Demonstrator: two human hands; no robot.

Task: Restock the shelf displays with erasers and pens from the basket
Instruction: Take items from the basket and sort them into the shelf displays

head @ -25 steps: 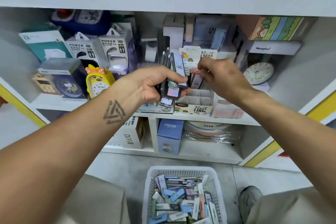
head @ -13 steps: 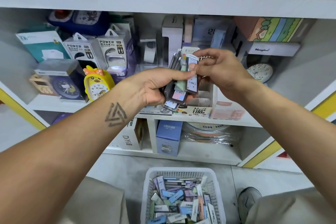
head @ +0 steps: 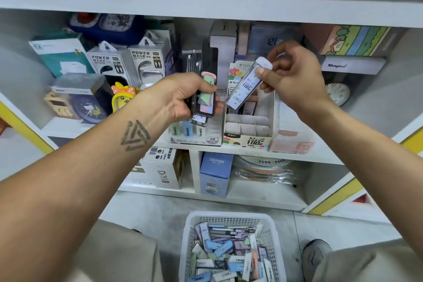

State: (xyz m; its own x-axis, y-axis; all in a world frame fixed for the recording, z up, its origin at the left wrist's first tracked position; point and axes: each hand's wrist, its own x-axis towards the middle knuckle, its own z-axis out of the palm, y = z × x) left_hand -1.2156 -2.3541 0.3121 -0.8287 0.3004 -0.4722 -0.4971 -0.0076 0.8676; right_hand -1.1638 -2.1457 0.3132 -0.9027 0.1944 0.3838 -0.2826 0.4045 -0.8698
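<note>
My left hand (head: 180, 96) grips a stack of small flat cases (head: 206, 96), pastel and dark, in front of the middle shelf. My right hand (head: 295, 75) pinches one clear lead case (head: 245, 86) with a white cap, tilted, just above a white display box (head: 249, 135) with empty compartments marked 0.7 HB. To its left stands another display box (head: 194, 137) marked 2B with several pastel cases in it. On the floor below, a white mesh basket (head: 187, 245) holds many erasers and pens.
Power bank boxes (head: 146, 62), a yellow chick clock (head: 122, 96) and a blue clock (head: 88, 107) fill the shelf's left. A pink box (head: 293, 142) and a white clock (head: 337, 94) are at the right. Lower shelf: DIY box (head: 164, 171), blue CRUHRE box (head: 215, 174). My shoe (head: 314, 254) is by the basket.
My right hand has pulled one clear case off the stack in my left hand and moved it right, above the compartment box. The left hand has stayed about where it was.
</note>
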